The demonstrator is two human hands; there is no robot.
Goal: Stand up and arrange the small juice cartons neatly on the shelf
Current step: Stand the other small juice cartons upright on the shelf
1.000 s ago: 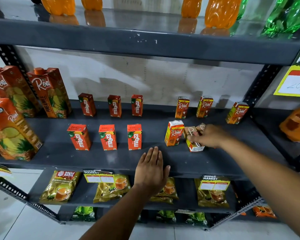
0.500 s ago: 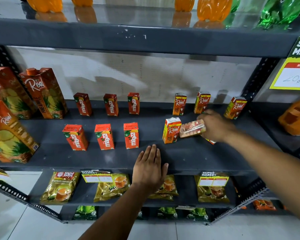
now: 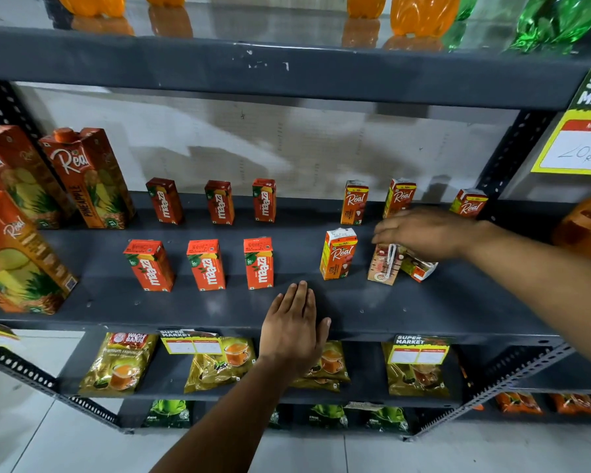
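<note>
Dark grey metal fills my view: the shelf point(image 3: 321, 302) carries two rows of small juice cartons. At the back stand three red Maaza cartons point(image 3: 219, 202), upright and evenly spaced, and to their right three orange Real cartons point(image 3: 354, 202), also upright, the rightmost one point(image 3: 468, 203) near the upright post. In the front row I see three more Maaza cartons point(image 3: 207, 264) standing, then one upright front Real carton point(image 3: 338, 253).

My right hand point(image 3: 423, 233) hovers palm-down just right of that front Real carton, its fingers spread loosely over a carton point(image 3: 384, 264) that stands with its back, straw side, toward me. The fingertips seem to touch its top, but I cannot tell whether they actually grip it. Against that carton's right side lies a tilted carton point(image 3: 418, 268), leaning down on the shelf, partly hidden under my hand.

My left hand point(image 3: 294, 329) rests flat on the front edge of the shelf, fingers straight and together, holding nothing, well in front of the Maaza row.

At the far left stand large Real pineapple cartons point(image 3: 89, 175). On the shelf above are orange bottles point(image 3: 420, 11) and green bottles point(image 3: 556, 18). Below, yellow tea packets point(image 3: 120, 363) lie behind price labels point(image 3: 191, 343), and a yellow price tag point(image 3: 580, 148) hangs at the right.
</note>
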